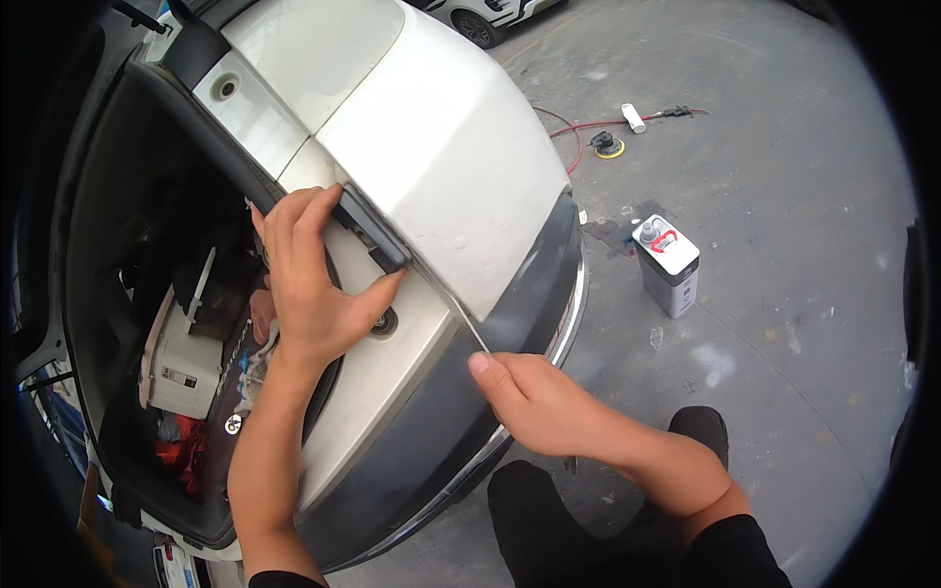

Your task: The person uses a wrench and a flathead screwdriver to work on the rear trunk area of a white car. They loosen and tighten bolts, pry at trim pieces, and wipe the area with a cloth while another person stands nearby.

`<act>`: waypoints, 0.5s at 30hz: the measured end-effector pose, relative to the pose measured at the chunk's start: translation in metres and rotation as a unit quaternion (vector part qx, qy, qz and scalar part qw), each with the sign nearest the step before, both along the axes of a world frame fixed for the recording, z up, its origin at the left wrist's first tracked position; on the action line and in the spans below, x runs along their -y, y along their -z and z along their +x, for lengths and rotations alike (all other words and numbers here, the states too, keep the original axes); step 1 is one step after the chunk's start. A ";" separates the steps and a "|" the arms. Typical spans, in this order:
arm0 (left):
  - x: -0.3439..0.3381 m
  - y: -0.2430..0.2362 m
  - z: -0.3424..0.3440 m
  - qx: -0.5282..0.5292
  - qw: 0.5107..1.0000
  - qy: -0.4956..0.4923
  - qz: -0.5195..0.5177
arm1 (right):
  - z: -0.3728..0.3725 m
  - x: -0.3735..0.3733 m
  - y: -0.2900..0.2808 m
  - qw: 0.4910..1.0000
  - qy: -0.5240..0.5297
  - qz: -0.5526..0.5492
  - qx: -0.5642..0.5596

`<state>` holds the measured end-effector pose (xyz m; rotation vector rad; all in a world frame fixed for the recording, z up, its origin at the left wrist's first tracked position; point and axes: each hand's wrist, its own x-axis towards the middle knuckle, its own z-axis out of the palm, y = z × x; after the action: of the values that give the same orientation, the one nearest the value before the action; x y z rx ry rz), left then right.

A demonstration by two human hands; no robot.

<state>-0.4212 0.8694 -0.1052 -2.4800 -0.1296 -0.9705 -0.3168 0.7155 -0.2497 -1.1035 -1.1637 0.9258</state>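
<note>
In front of me is the rear corner of a white vehicle, its white body panel (441, 167) rising above a dark grey bumper (431, 421). My left hand (312, 284) grips a dark grey, oblong block (374, 230) between spread thumb and fingers, against the inner edge of that panel. A cutout shows in the block's side; I cannot tell its exact kind. My right hand (529, 404) is closed around the lower end of a thin, pale rod (470, 325). The rod runs up along the panel's seam toward the block. Its upper end is hard to make out.
The open rear of the vehicle (127, 206) lies to the left, with a white plastic part (184, 367) and red cloth inside. On the grey floor at right stand a metal can (671, 284) and a round sander (607, 147) near a red hose (588, 125).
</note>
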 end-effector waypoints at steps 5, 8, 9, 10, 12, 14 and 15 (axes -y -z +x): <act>0.001 -0.001 0.000 0.003 1.000 0.020 0.003 | 0.008 0.003 -0.002 0.998 -0.059 -0.008 -0.033; 0.001 -0.002 0.000 0.005 1.000 0.027 0.008 | 0.000 0.001 -0.004 0.997 0.045 -0.007 0.056; 0.001 0.000 -0.001 0.005 0.999 0.031 -0.003 | -0.001 0.003 -0.008 0.986 0.096 -0.039 0.133; 0.000 -0.002 -0.003 0.005 0.999 0.036 -0.009 | -0.002 0.004 -0.010 0.978 0.118 -0.043 0.166; 0.002 -0.003 -0.004 0.009 0.999 0.035 -0.003 | -0.004 0.002 -0.010 0.959 0.160 -0.050 0.229; 0.001 -0.004 -0.007 0.013 0.999 0.040 -0.009 | -0.006 0.001 -0.009 0.950 0.180 -0.055 0.250; 0.001 -0.005 -0.006 0.015 0.999 0.043 -0.007 | -0.007 0.001 -0.009 0.945 0.189 -0.057 0.260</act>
<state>-0.4277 0.8688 -0.1006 -2.5023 -0.0399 -1.0460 -0.3236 0.7147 -0.2402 -1.6612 -1.2605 0.4105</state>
